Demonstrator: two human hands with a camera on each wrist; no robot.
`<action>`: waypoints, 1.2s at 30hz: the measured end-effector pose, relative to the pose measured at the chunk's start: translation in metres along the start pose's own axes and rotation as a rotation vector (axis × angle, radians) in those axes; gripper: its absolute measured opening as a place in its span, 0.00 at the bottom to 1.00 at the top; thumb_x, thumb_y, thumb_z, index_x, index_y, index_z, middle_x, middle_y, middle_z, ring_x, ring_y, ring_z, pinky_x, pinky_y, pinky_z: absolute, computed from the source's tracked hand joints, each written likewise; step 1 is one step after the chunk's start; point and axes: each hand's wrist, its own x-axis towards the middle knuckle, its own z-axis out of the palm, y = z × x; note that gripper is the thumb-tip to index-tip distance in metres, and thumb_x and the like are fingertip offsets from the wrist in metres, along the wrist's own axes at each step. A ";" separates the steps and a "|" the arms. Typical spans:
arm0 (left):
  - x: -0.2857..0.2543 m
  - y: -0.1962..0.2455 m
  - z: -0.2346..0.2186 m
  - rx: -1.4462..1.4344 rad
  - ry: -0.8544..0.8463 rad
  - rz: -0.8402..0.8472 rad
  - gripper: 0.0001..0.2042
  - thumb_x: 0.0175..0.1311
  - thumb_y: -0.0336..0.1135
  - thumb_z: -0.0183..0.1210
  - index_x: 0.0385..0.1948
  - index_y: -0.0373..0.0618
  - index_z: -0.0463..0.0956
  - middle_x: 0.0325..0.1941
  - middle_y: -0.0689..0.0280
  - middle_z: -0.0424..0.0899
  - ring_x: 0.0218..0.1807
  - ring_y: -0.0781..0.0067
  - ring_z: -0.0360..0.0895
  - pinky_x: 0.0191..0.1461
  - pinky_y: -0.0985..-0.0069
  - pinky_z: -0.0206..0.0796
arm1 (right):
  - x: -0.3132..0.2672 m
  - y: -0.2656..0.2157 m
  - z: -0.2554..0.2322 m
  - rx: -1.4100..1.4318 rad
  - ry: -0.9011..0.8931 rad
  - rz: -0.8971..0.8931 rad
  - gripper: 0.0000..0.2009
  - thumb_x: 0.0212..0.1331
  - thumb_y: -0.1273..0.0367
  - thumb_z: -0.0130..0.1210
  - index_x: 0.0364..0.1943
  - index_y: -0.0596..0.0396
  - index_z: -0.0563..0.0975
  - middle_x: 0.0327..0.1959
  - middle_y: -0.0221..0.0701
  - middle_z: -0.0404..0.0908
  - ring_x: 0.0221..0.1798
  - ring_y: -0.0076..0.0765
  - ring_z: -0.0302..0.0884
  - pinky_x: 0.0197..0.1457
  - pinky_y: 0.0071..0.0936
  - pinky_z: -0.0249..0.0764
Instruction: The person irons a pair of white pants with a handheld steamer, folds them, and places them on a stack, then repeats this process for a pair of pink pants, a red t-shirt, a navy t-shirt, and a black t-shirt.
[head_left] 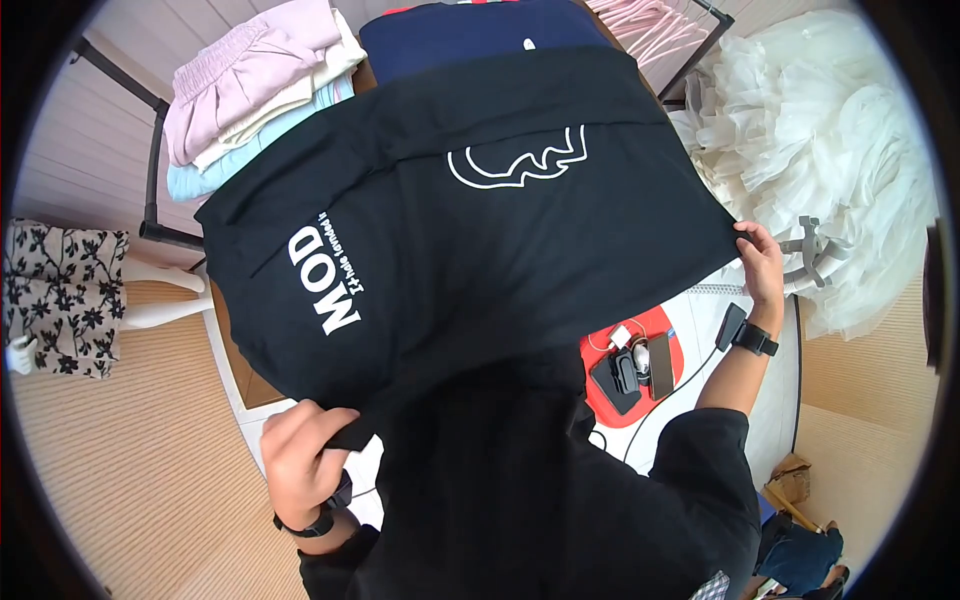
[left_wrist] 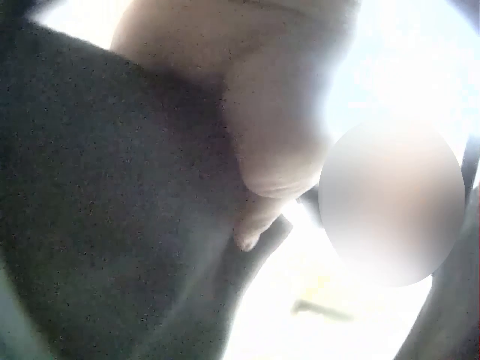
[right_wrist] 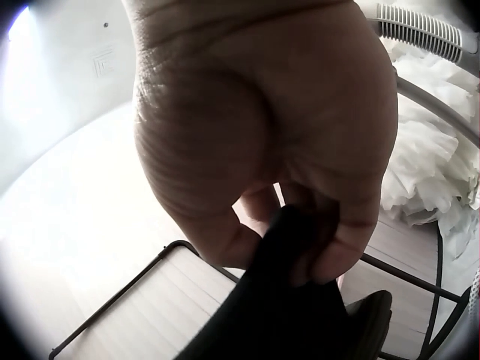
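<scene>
A black T-shirt [head_left: 520, 255] with white "MOD" lettering and a white outline print is spread in front of me, a fold line running across its far part. My left hand [head_left: 298, 455] pinches its near left corner, thumb and fingers closing on the cloth. At the right end, my right hand [head_left: 762, 272] pinches another corner. In the right wrist view, the right hand [right_wrist: 270, 127] has bunched black cloth [right_wrist: 281, 300] between thumb and fingertips. Black cloth [left_wrist: 112, 187] fills much of the left wrist view beside the left hand [left_wrist: 277, 127].
Folded pink, cream and light blue clothes [head_left: 250, 85] lie stacked at the back left. A navy garment [head_left: 480, 40] is behind the shirt. White tulle [head_left: 820, 130] billows at the right, by a grey curved stand [head_left: 815, 258]. A red tray [head_left: 600, 400] holds small devices and cables.
</scene>
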 end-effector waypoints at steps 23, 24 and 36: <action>0.115 -0.024 -0.031 0.003 -0.305 0.101 0.04 0.58 0.29 0.60 0.30 0.38 0.77 0.26 0.53 0.78 0.28 0.49 0.76 0.33 0.63 0.69 | 0.085 -0.022 0.016 0.052 0.095 -0.095 0.11 0.65 0.72 0.56 0.49 0.60 0.75 0.43 0.27 0.78 0.46 0.22 0.73 0.51 0.19 0.67; 0.136 -0.035 -0.027 0.046 -0.284 0.037 0.06 0.60 0.30 0.60 0.30 0.36 0.75 0.28 0.51 0.77 0.32 0.47 0.76 0.35 0.65 0.68 | 0.099 -0.025 0.021 -0.054 0.092 -0.059 0.12 0.64 0.72 0.56 0.50 0.60 0.75 0.43 0.28 0.79 0.45 0.22 0.74 0.50 0.18 0.67; 0.083 -0.167 0.024 0.196 0.140 -0.223 0.17 0.58 0.28 0.66 0.49 0.38 0.75 0.28 0.64 0.74 0.30 0.74 0.69 0.39 0.77 0.67 | 0.102 -0.026 0.054 -0.150 0.018 0.017 0.15 0.62 0.76 0.57 0.52 0.61 0.74 0.39 0.27 0.80 0.42 0.21 0.74 0.47 0.17 0.68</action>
